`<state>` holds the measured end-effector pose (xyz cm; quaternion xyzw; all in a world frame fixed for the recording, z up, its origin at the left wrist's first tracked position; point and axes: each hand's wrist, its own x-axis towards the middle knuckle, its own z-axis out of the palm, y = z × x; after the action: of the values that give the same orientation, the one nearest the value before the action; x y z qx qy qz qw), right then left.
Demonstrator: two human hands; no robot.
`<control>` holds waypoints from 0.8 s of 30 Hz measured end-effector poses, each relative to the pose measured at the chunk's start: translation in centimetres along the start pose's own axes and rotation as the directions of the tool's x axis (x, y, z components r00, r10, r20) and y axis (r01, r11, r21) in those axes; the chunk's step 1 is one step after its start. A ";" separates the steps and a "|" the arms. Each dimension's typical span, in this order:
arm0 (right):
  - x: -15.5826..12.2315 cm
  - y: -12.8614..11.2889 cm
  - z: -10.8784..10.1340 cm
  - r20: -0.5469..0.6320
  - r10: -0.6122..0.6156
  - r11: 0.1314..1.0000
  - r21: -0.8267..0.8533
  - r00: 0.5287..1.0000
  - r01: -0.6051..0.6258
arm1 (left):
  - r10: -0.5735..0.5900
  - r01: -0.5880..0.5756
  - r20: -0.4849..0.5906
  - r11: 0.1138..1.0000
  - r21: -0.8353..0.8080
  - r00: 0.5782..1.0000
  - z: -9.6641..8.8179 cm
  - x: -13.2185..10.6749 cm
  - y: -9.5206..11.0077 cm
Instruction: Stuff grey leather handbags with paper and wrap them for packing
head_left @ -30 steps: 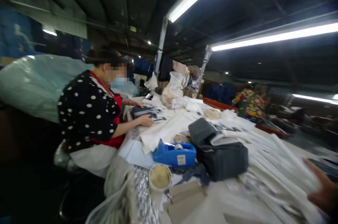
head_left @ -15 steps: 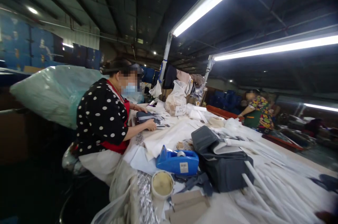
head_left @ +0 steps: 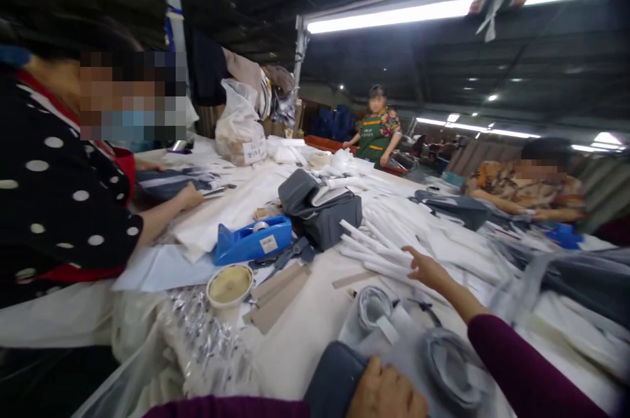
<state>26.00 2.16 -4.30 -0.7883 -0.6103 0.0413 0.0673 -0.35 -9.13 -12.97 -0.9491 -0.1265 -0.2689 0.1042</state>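
At the bottom edge, my left hand (head_left: 386, 392) is closed on a dark grey fabric piece (head_left: 335, 372) with a rounded end; part of it is hidden by the hand and the frame edge. My right hand (head_left: 429, 271) is stretched forward over the table, index finger extended and fingers apart. Its fingertips are at the ends of several white rolled strips (head_left: 377, 250), and I cannot tell whether they touch. Nearer me lie a coiled grey roll (head_left: 373, 308) and a second grey coil (head_left: 450, 372).
A blue tape dispenser (head_left: 253, 241), a tub of yellowish paste (head_left: 230, 285), brown card pieces (head_left: 281, 300) and a dark grey bag (head_left: 327, 211) occupy the table's left-centre. A co-worker in polka dots (head_left: 63, 188) handles grey pieces at left. Two other people (head_left: 377, 132) (head_left: 531, 185) are across the table.
The view has swung right and down. Both my hands now show, the left on the grey piece and the right by the white strips. The co-worker at left appears closer.
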 end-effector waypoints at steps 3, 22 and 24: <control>0.7 -1.1 0.3 0.071 -0.050 0.983 -0.172 0.996 0.062 | -0.059 0.068 -0.321 0.998 0.014 0.945 1.1 -0.1 -0.4; -13.5 -1.4 -8.5 -0.248 0.250 0.967 0.021 0.936 -0.253 | -0.059 0.232 0.411 0.894 -0.384 0.909 -7.3 0.8 -2.2; -20.5 -0.9 -8.1 -0.351 0.374 0.903 0.347 0.859 -0.251 | 0.036 0.201 0.511 0.894 -0.401 0.859 -7.8 2.0 -3.0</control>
<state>21.18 -17.89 3.51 -0.8500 -0.4320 -0.0252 0.3003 -3.36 -7.95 -5.04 -0.9779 -0.1268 -0.0364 -0.1623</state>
